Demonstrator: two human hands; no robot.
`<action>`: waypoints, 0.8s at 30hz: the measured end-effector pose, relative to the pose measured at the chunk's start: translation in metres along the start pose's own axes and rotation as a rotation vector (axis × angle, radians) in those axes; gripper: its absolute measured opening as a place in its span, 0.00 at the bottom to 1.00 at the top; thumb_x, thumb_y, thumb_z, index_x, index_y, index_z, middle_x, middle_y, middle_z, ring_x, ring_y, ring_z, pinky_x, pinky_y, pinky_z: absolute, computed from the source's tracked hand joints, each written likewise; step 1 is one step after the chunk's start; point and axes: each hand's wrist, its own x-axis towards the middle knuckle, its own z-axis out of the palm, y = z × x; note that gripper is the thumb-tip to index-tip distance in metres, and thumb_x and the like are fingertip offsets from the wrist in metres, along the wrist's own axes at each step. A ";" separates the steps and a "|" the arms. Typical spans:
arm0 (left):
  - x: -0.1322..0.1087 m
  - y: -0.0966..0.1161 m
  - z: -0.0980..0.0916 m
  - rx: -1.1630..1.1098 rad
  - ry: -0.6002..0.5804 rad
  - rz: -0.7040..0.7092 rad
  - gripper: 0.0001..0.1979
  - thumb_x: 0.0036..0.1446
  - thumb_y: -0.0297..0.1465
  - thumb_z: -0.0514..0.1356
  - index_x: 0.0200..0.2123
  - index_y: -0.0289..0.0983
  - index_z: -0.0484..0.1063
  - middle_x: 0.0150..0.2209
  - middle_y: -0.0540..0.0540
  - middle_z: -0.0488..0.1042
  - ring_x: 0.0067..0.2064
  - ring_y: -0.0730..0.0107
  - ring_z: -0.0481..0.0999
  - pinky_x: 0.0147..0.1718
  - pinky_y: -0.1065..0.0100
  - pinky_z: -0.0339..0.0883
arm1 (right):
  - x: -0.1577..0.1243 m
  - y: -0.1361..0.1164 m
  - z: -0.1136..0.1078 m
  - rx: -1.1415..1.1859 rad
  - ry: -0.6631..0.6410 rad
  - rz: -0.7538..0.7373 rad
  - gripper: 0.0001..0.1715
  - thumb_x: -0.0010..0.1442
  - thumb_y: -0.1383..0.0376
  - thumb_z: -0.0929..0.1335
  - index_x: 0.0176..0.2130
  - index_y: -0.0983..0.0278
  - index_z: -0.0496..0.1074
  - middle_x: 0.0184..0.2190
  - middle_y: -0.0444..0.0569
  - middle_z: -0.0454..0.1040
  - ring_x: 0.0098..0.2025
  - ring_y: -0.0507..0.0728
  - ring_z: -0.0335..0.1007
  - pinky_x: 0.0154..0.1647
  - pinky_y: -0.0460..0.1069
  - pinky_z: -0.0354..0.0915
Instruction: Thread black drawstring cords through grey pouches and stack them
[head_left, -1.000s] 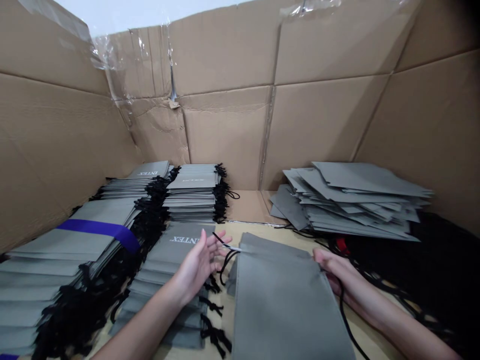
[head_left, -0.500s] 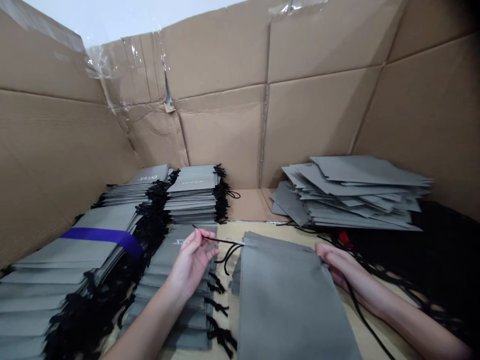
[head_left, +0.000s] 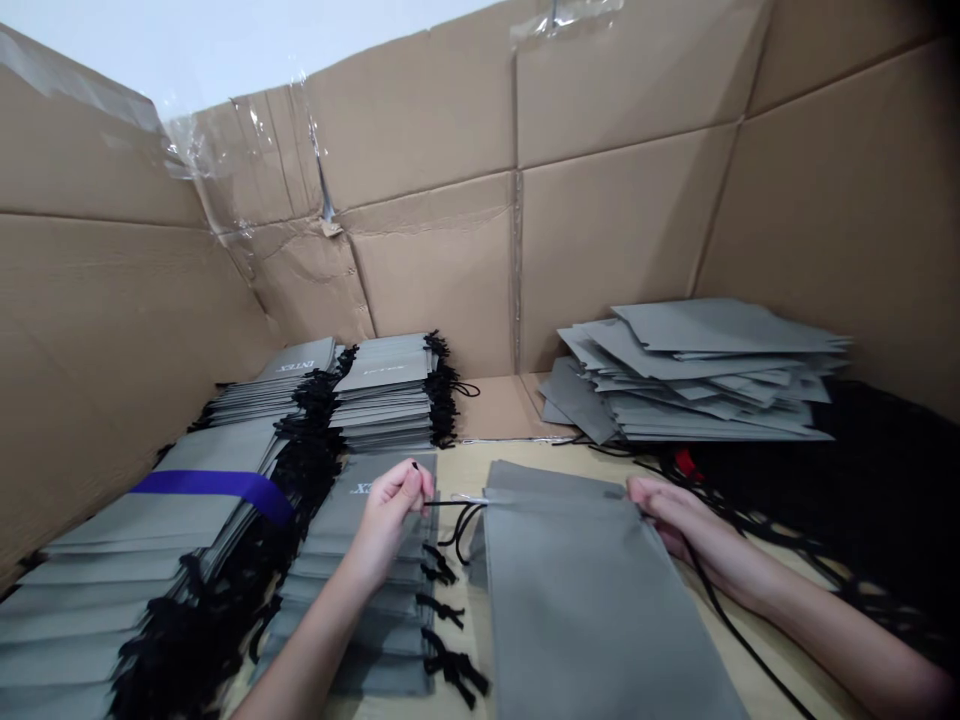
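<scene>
A grey fabric drawstring bag lies flat in front of me, its top edge pointing away. My left hand is closed on a black cord that runs taut from the bag's top left edge. Beside it, a thin pale piece shows at that edge, too small to make out, and loose black cord loops hang there. At the top right corner, my right hand pinches the bag. Another length of black cord trails from under that hand toward the lower right.
Left of the bag lie overlapping grey bags with knotted black cords. Farther left are stacked bags, one bundle under a purple band. A loose grey bag pile and a black cord heap sit right. Cardboard walls surround the table.
My left hand's fingers have curled tighter round the cord, and the hand has turned slightly. My right hand stays at the bag's corner. The view has shifted a little.
</scene>
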 end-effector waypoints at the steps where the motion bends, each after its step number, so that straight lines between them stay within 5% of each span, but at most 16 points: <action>1: 0.000 0.000 0.000 -0.006 -0.012 -0.003 0.18 0.51 0.44 0.59 0.21 0.34 0.68 0.16 0.56 0.53 0.21 0.78 0.55 0.26 0.73 0.56 | 0.000 0.001 0.000 0.008 0.005 -0.001 0.19 0.44 0.54 0.70 0.21 0.63 0.60 0.21 0.40 0.57 0.23 0.49 0.53 0.20 0.41 0.54; 5: -0.003 0.002 0.002 -0.343 -0.022 -0.012 0.14 0.52 0.40 0.60 0.22 0.36 0.68 0.13 0.57 0.48 0.22 0.76 0.59 0.36 0.69 0.61 | -0.001 -0.002 0.001 0.031 -0.015 -0.021 0.19 0.44 0.55 0.70 0.20 0.63 0.58 0.20 0.39 0.54 0.21 0.48 0.50 0.18 0.41 0.52; 8: -0.006 0.003 0.003 -0.576 0.003 -0.035 0.13 0.52 0.38 0.61 0.23 0.37 0.66 0.12 0.59 0.45 0.19 0.78 0.55 0.31 0.72 0.61 | -0.003 -0.005 0.004 0.010 -0.016 -0.027 0.18 0.45 0.57 0.69 0.20 0.63 0.57 0.19 0.38 0.53 0.20 0.48 0.48 0.17 0.41 0.48; 13: -0.006 -0.003 0.009 -0.370 -0.059 -0.063 0.13 0.49 0.39 0.63 0.27 0.34 0.69 0.13 0.59 0.49 0.18 0.81 0.50 0.24 0.74 0.56 | -0.003 -0.004 0.005 0.036 -0.013 -0.039 0.17 0.45 0.57 0.68 0.20 0.63 0.57 0.19 0.38 0.54 0.20 0.48 0.48 0.17 0.41 0.48; 24: -0.009 -0.022 0.017 -0.096 0.045 -0.153 0.12 0.43 0.37 0.66 0.28 0.35 0.72 0.22 0.50 0.72 0.25 0.76 0.69 0.23 0.77 0.56 | -0.006 -0.005 0.008 0.061 -0.029 -0.019 0.19 0.44 0.56 0.69 0.19 0.63 0.58 0.18 0.38 0.53 0.20 0.48 0.47 0.18 0.41 0.47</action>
